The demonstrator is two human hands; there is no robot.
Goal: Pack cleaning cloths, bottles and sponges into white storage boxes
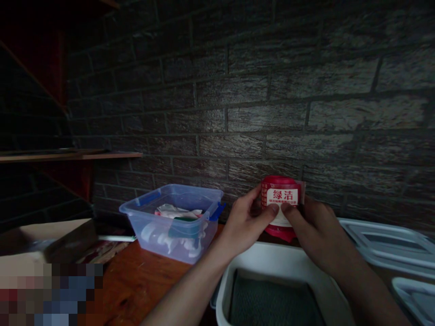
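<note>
A roll of red plastic bags (280,221) in a clear wrapper, with a white label printed in red Chinese characters, is held up in front of the brick wall. My left hand (245,217) grips its left side, thumb pressed on the label. From the right, my right hand (314,226) closes on it too, its thumb almost meeting the left one. The fingers behind the roll are hidden. Below both hands stands a white plastic bin (272,250) with a dark green textured cloth (272,299) inside.
Left of my arms, a clear storage box (170,235) with blue latches holds crumpled white items on the wooden surface (146,280). Pale lids (390,244) lie at the right. A cardboard box (50,233) and a wall shelf (74,156) are at the left.
</note>
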